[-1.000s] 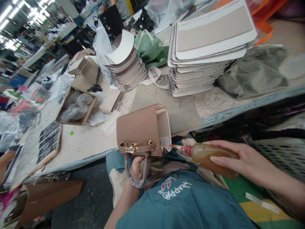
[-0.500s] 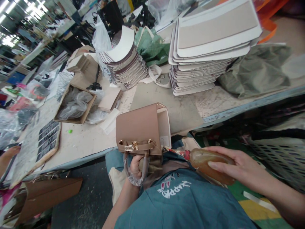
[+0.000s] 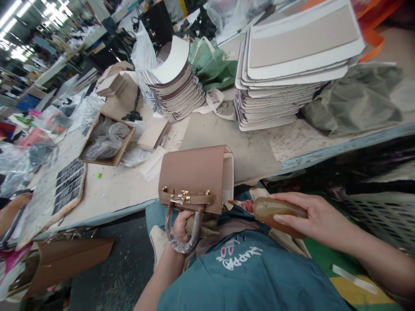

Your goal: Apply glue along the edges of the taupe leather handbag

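A tan handbag (image 3: 192, 170) lies on its side above my lap, its cream-lined side opening facing right. Gold hardware and a strap cross its near part, and the plastic-wrapped handle (image 3: 183, 248) loops toward me. My left hand (image 3: 183, 225) reaches through the handle, fingers curled and gripping the bag from below; its fingertips are partly hidden. In my right hand (image 3: 306, 214) is an amber squeeze bottle (image 3: 275, 211) with a narrow, red-crusted nozzle (image 3: 244, 204). The nozzle points left, its tip beside the bag's lower right corner; whether it touches I cannot tell.
On the worktable (image 3: 171, 138) stand a stack of curved panels (image 3: 177, 93) and a stack of rectangular panels (image 3: 275, 101). A cardboard box (image 3: 108, 140) holds clear plastic. At the far left another person's hand (image 3: 20, 202) shows. A plastic crate (image 3: 382, 207) stands right.
My right hand and the bottle have moved slightly left, bringing the nozzle nearer the bag's corner. The bag has shifted a little downward in view. The camera view has turned slightly.
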Demonstrator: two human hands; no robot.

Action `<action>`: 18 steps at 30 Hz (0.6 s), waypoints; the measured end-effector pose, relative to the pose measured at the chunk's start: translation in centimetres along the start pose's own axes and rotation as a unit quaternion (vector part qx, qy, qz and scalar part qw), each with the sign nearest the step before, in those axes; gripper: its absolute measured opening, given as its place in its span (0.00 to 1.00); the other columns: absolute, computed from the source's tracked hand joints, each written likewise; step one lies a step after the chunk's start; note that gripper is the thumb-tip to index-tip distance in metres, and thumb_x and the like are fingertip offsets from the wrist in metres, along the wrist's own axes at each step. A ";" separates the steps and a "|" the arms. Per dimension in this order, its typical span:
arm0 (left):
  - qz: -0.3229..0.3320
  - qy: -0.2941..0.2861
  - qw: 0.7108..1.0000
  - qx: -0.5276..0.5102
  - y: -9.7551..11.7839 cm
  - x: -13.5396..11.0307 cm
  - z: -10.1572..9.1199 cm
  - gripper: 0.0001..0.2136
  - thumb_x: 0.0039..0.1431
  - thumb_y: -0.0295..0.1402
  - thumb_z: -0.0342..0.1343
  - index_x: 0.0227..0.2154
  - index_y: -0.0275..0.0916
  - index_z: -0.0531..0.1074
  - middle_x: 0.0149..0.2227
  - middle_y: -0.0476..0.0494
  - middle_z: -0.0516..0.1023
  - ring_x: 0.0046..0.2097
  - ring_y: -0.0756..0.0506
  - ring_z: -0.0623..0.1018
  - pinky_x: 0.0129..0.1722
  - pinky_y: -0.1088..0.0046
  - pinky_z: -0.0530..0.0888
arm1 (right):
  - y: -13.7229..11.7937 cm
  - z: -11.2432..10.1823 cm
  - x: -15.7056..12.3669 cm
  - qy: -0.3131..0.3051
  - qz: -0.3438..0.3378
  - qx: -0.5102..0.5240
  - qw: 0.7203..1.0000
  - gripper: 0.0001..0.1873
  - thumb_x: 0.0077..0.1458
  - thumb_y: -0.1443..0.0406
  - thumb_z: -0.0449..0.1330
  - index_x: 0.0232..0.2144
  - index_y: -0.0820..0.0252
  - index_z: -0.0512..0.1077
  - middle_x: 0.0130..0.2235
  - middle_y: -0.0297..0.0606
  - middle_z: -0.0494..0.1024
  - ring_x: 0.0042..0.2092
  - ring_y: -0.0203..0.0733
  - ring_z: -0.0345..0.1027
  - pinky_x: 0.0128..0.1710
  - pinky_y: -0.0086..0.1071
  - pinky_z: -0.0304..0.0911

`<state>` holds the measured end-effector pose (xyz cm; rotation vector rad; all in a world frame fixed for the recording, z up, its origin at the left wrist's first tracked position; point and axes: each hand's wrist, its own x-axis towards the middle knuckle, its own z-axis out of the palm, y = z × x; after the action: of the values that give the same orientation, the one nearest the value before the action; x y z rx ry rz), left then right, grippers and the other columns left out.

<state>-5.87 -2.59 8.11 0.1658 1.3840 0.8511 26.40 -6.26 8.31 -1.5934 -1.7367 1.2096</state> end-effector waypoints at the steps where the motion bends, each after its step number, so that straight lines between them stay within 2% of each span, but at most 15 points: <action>1: -0.012 0.008 1.000 -0.011 0.1 -0.1 0.0 0.07 0.43 0.23 0.57 0.28 0.36 0.74 0.31 0.46 0.81 0.42 0.39 0.80 0.42 0.68 0.76 | 0.0 0.0 0.3 -0.002 -0.012 -0.013 1.000 0.23 0.50 0.54 0.61 0.48 0.54 0.73 0.45 0.37 0.78 0.42 0.47 0.73 0.43 0.36 0.70; 5: -0.035 0.034 0.998 -0.037 0.2 0.0 -0.2 0.12 0.42 0.21 0.56 0.33 0.33 0.75 0.29 0.44 0.81 0.41 0.38 0.80 0.45 0.65 0.75 | 0.1 -0.3 1.2 0.026 -0.047 -0.067 0.996 0.23 0.50 0.55 0.60 0.48 0.55 0.73 0.45 0.38 0.77 0.43 0.48 0.73 0.43 0.37 0.69; 9: -0.038 0.019 0.999 -0.025 0.1 0.6 -1.2 0.12 0.44 0.24 0.56 0.35 0.34 0.76 0.30 0.44 0.81 0.42 0.37 0.80 0.47 0.61 0.75 | 0.6 -0.6 2.2 0.049 -0.045 -0.078 0.995 0.23 0.50 0.55 0.60 0.48 0.57 0.73 0.46 0.39 0.77 0.44 0.49 0.72 0.46 0.39 0.68; 13: -0.034 0.003 0.999 -0.020 0.2 0.7 -1.8 0.15 0.43 0.23 0.57 0.38 0.35 0.76 0.31 0.43 0.82 0.43 0.37 0.79 0.45 0.61 0.75 | 0.8 -0.7 2.6 0.009 -0.025 -0.036 0.999 0.23 0.50 0.55 0.60 0.47 0.57 0.73 0.46 0.38 0.77 0.45 0.49 0.72 0.46 0.39 0.68; 18: -0.023 0.009 0.999 -0.025 0.7 0.3 -1.4 0.17 0.40 0.22 0.58 0.38 0.34 0.76 0.33 0.43 0.82 0.41 0.37 0.80 0.45 0.62 0.76 | 0.1 -0.6 1.8 -0.084 0.008 0.050 0.995 0.22 0.50 0.56 0.61 0.47 0.56 0.74 0.44 0.37 0.78 0.43 0.47 0.73 0.44 0.37 0.69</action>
<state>-7.42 -2.44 7.93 0.0872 1.3774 0.8500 26.58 -4.42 8.15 -1.4870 -1.7372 1.4508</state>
